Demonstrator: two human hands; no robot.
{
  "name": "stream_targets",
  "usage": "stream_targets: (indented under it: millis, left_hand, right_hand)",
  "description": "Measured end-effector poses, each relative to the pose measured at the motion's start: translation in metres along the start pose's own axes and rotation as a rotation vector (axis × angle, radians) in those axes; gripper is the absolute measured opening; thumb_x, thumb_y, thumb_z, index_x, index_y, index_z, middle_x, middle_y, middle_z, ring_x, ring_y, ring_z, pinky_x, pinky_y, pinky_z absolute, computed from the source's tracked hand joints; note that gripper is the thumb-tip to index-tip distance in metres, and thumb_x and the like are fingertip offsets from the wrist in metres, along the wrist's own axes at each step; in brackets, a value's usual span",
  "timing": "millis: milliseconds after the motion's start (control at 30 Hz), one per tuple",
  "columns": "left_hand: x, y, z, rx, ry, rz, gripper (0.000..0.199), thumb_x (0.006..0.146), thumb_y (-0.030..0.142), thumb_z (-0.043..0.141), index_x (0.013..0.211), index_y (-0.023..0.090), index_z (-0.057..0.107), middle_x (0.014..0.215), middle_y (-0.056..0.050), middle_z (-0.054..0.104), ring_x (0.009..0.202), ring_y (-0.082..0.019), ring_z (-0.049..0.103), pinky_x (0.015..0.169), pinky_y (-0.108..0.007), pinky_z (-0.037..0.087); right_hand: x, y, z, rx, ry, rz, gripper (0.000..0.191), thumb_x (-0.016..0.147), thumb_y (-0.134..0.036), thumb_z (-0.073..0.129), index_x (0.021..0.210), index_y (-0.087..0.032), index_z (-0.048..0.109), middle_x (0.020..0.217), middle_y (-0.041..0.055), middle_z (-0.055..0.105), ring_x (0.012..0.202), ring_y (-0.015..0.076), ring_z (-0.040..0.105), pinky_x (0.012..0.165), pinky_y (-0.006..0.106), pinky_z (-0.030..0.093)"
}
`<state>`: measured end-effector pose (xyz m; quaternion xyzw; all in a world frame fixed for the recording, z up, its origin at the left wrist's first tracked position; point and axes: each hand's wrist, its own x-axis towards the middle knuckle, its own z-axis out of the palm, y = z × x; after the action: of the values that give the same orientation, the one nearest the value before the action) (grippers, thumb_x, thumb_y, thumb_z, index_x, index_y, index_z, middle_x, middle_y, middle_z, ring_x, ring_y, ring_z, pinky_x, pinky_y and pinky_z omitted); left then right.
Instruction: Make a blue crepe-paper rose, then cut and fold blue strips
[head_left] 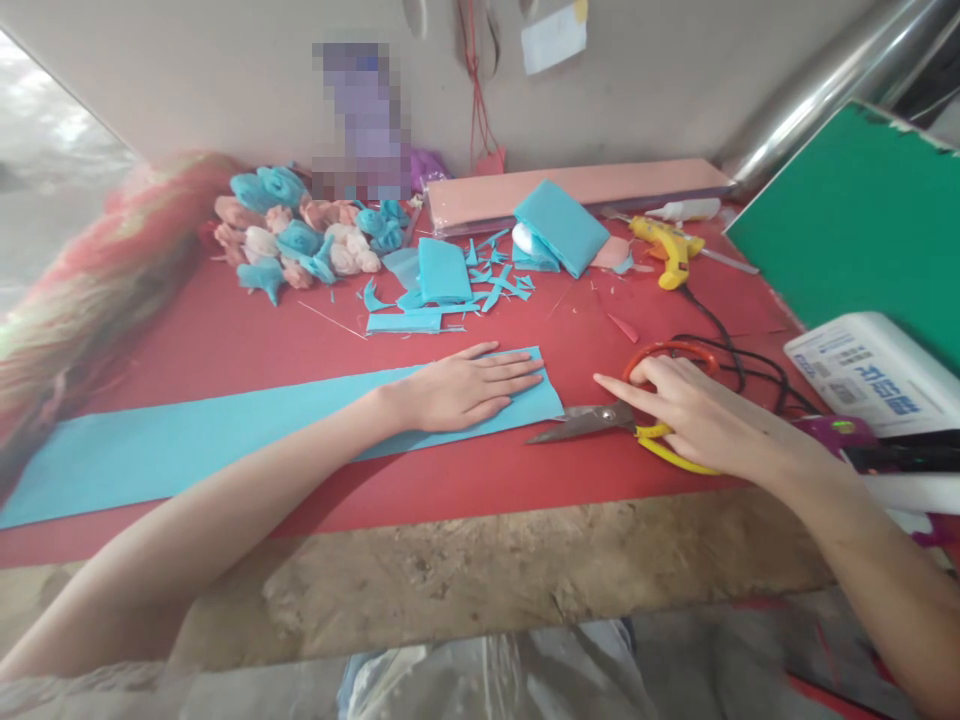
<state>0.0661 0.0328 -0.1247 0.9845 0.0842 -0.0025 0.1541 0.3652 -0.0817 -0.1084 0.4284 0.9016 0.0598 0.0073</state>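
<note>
A long light-blue strip (247,405), paper or fabric, lies flat along the red table cover. My left hand (457,390) presses on it near its right end, palm down with the fingers stretched. In my right hand (697,415) is a pair of scissors (592,422), one handle red-orange and the other yellow. Their blades are parted and point left, at the strip's lower right corner. The upper blade partly disappears at that corner; whether it is under the strip I cannot tell. My right index finger reaches out along the scissors.
Blue, pink and white fabric flowers (300,235) are heaped at the back left. Blue scraps (499,285) and folded blue pieces (444,270) lie mid-table. A yellow glue gun (671,248) trails a black cord. At right are a white box (874,370) and a green board (847,230).
</note>
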Motion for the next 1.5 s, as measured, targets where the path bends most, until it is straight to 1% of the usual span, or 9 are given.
stream_targets:
  millis: [600,700,867,1033,1133,1233,1333,1400,1500]
  left_hand:
    - [0.002,0.002,0.001,-0.019,0.055,-0.005,0.053,0.098,0.036,0.034,0.147,0.018,0.024,0.152,-0.008,0.032,0.142,-0.020,0.027,0.118,-0.041,0.012]
    - [0.009,-0.004,0.001,0.033,0.120,0.019,0.051,0.096,0.037,0.039,0.143,0.015,0.033,0.146,-0.012,0.043,0.135,-0.024,0.039,0.112,-0.042,0.027]
    - [0.022,-0.016,-0.008,0.182,0.385,-0.147,0.042,0.093,0.007,0.025,0.121,0.013,0.055,0.122,-0.015,0.060,0.112,-0.024,0.056,0.092,-0.039,0.044]
    - [0.020,-0.015,-0.009,0.229,0.357,-0.039,0.043,0.090,0.041,0.048,0.122,0.013,0.053,0.119,-0.015,0.060,0.112,-0.029,0.052,0.104,-0.050,0.036]
    - [0.016,-0.024,-0.009,0.286,0.397,-0.074,0.033,0.092,0.016,0.037,0.120,0.011,0.054,0.118,-0.016,0.060,0.114,-0.028,0.052,0.106,-0.054,0.031]
    - [0.011,-0.036,-0.015,0.226,0.554,-0.193,0.045,0.083,-0.003,0.028,0.116,0.011,0.055,0.119,-0.017,0.058,0.112,-0.026,0.053,0.096,-0.048,0.043]
    - [0.005,-0.035,-0.019,0.141,0.456,-0.051,0.041,0.084,0.001,0.032,0.114,0.015,0.058,0.116,-0.011,0.063,0.109,-0.021,0.056,0.094,-0.039,0.048]
    - [0.000,-0.028,-0.016,0.048,0.323,0.089,0.037,0.089,0.008,0.035,0.119,0.015,0.055,0.121,-0.011,0.063,0.113,-0.021,0.056,0.100,-0.039,0.044]
    - [-0.004,-0.021,-0.009,-0.011,0.224,0.127,0.037,0.094,0.015,0.034,0.128,0.016,0.050,0.132,-0.012,0.057,0.122,-0.024,0.051,0.107,-0.044,0.038]
  right_hand:
    - [0.019,-0.007,0.007,0.108,-0.024,-0.022,0.059,0.077,-0.003,0.052,0.135,-0.014,0.048,0.092,0.0077,0.050,0.078,0.0202,0.047,0.071,0.033,0.041]
    - [0.018,-0.007,0.007,0.112,-0.036,-0.019,0.060,0.076,-0.002,0.052,0.135,-0.014,0.049,0.093,0.0079,0.050,0.079,0.0206,0.047,0.071,0.033,0.042]
    - [0.020,-0.010,0.004,0.091,0.015,-0.025,0.057,0.076,-0.005,0.053,0.133,-0.015,0.051,0.092,0.0081,0.051,0.077,0.0206,0.046,0.070,0.033,0.042]
    - [0.021,-0.012,0.002,0.076,0.027,-0.028,0.055,0.076,-0.005,0.054,0.131,-0.014,0.053,0.091,0.0084,0.053,0.076,0.0205,0.047,0.068,0.032,0.041]
    - [0.021,-0.012,0.002,0.089,0.022,-0.025,0.054,0.077,-0.007,0.056,0.131,-0.014,0.053,0.091,0.0084,0.053,0.077,0.0207,0.047,0.069,0.032,0.041]
    - [0.021,-0.012,0.001,0.093,0.027,-0.028,0.054,0.076,-0.007,0.058,0.130,-0.012,0.054,0.092,0.0088,0.052,0.077,0.0210,0.047,0.070,0.033,0.041]
    - [0.022,-0.013,0.001,0.084,0.008,-0.022,0.056,0.076,-0.007,0.058,0.132,-0.013,0.053,0.092,0.0087,0.052,0.077,0.0208,0.047,0.070,0.032,0.041]
    - [0.021,-0.014,0.001,0.051,-0.009,-0.016,0.057,0.077,-0.007,0.058,0.134,-0.013,0.050,0.092,0.0086,0.051,0.077,0.0207,0.047,0.070,0.032,0.041]
    - [0.019,-0.015,0.004,-0.036,-0.004,-0.012,0.056,0.081,-0.009,0.054,0.137,-0.011,0.046,0.090,0.0086,0.050,0.076,0.0211,0.046,0.070,0.033,0.040]
